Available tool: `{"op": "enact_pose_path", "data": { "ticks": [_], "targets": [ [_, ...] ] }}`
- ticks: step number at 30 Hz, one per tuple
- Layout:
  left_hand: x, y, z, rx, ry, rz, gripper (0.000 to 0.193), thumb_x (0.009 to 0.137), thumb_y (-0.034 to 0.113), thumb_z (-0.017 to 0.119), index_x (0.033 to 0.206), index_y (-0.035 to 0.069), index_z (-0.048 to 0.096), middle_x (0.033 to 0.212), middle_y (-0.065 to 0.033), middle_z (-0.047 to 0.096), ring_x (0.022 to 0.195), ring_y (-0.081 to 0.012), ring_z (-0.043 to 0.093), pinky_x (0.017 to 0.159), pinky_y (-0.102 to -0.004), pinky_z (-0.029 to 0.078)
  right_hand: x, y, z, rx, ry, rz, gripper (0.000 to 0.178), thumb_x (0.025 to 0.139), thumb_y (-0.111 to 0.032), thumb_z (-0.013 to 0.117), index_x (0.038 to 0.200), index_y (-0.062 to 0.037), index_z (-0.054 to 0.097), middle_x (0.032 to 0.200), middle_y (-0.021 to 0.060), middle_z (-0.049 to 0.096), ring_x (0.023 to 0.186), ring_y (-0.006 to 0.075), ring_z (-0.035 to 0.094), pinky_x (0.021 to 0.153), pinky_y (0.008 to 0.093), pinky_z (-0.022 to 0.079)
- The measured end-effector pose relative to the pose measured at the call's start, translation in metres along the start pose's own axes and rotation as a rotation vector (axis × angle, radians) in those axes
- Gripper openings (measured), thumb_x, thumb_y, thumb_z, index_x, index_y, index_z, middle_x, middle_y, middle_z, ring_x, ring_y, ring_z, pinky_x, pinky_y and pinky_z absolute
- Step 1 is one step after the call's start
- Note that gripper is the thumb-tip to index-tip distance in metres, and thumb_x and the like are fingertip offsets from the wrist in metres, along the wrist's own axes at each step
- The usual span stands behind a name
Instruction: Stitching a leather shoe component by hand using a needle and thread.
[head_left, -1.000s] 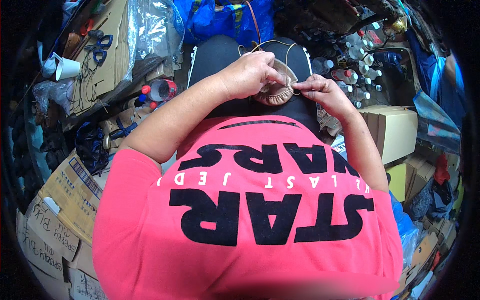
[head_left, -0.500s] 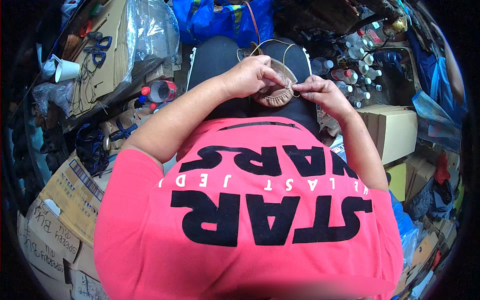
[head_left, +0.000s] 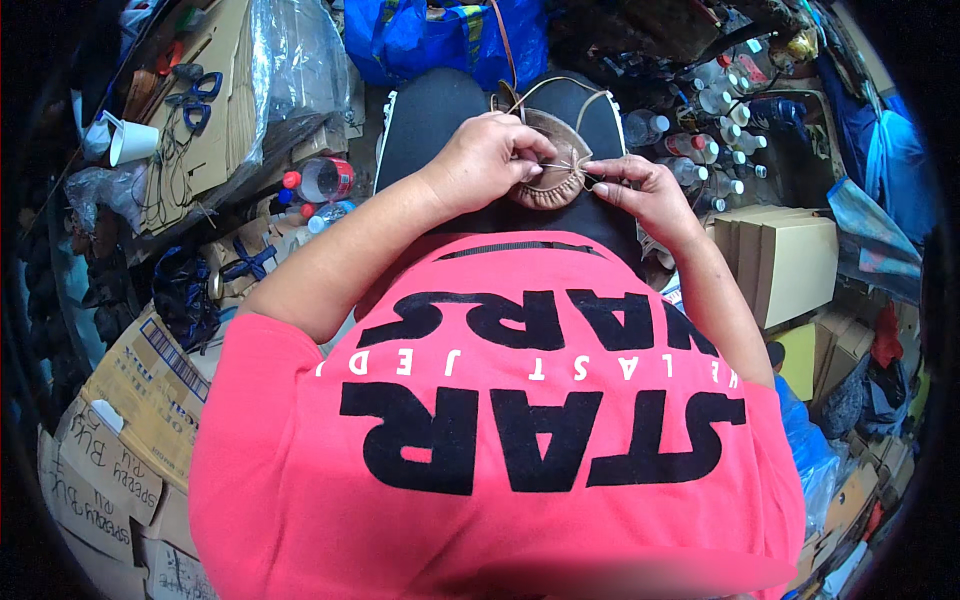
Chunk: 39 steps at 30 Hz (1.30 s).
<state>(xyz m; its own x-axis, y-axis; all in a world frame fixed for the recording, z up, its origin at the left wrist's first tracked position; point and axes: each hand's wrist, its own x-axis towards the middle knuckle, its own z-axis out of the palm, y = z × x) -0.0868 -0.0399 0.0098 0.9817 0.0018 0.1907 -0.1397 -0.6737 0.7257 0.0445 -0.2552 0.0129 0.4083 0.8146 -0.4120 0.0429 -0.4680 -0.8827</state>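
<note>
A tan leather moccasin with a puckered, gathered toe rests on my lap, its toe toward me. My left hand is closed over the shoe's left side, fingertips pinching a thin pale thread; whether a needle is in them is too small to tell. The thread runs across the opening to the gathered seam. At the right edge of the toe my right hand pinches the seam between thumb and fingers. A tan lace loops up from the shoe's far end.
Beyond my knees lies a blue bag. Many plastic bottles crowd the right, near stacked cardboard boxes. To the left are flat cardboard, blue-handled scissors, a white cup and a red-capped bottle.
My left hand has drawn back left and slightly down from the seam, and the pale thread now stretches between the hands. My right hand stays at the toe edge.
</note>
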Motion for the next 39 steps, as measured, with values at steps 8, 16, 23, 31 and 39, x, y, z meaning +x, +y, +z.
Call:
{"op": "enact_pose_path", "data": {
  "ticks": [8,16,23,31,39],
  "targets": [
    [0.006,-0.002,0.019,-0.635,-0.080,-0.478,0.012,0.079,0.004,0.066,0.091,0.002,0.065,0.076,0.0007,0.061,0.071,-0.0053,0.056,0.066,-0.0215,0.047,0.004,0.001,0.010,0.195,0.071,0.011,0.025,0.081,-0.006,0.066,0.106,-0.0048,0.067,0.091,0.0010,0.065,0.086,0.0077,0.057,0.079,0.0222,0.045],
    [0.011,0.003,0.027,-0.671,-0.097,-0.463,0.007,0.076,0.006,0.069,0.078,0.003,0.063,0.074,-0.0001,0.060,0.071,-0.0090,0.055,0.067,-0.0242,0.046,0.007,-0.007,0.015,0.127,0.107,-0.048,0.011,0.080,-0.008,0.069,0.090,-0.0027,0.067,0.088,0.0022,0.065,0.083,0.0082,0.058,0.076,0.0233,0.047],
    [-0.001,-0.013,0.007,-0.239,0.004,-0.212,0.011,0.069,0.012,0.074,0.068,0.006,0.065,0.074,-0.0050,0.057,0.083,-0.0202,0.052,0.077,-0.0314,0.040,0.011,0.000,0.001,-0.041,0.123,-0.229,0.008,0.075,-0.007,0.072,0.077,-0.0015,0.067,0.078,0.0034,0.058,0.075,0.0121,0.055,0.069,0.0249,0.044],
    [0.007,0.007,-0.003,-0.091,-0.192,-0.213,0.010,0.080,0.009,0.061,0.087,0.003,0.056,0.078,-0.0144,0.061,0.077,-0.0311,0.059,0.068,-0.0388,0.046,-0.006,0.015,-0.003,-0.162,0.196,-0.191,0.013,0.075,-0.013,0.074,0.080,-0.0042,0.065,0.086,0.0005,0.049,0.073,0.0091,0.044,0.067,0.0226,0.040],
    [0.021,0.009,-0.003,0.083,-0.402,-0.097,0.011,0.085,0.015,0.054,0.091,0.005,0.054,0.080,-0.0194,0.061,0.078,-0.0383,0.059,0.067,-0.0450,0.046,-0.016,-0.022,-0.032,-0.307,0.282,-0.276,0.011,0.077,-0.011,0.068,0.078,-0.0023,0.061,0.089,0.0041,0.052,0.079,0.0140,0.053,0.071,0.0265,0.043]
  ]
}}
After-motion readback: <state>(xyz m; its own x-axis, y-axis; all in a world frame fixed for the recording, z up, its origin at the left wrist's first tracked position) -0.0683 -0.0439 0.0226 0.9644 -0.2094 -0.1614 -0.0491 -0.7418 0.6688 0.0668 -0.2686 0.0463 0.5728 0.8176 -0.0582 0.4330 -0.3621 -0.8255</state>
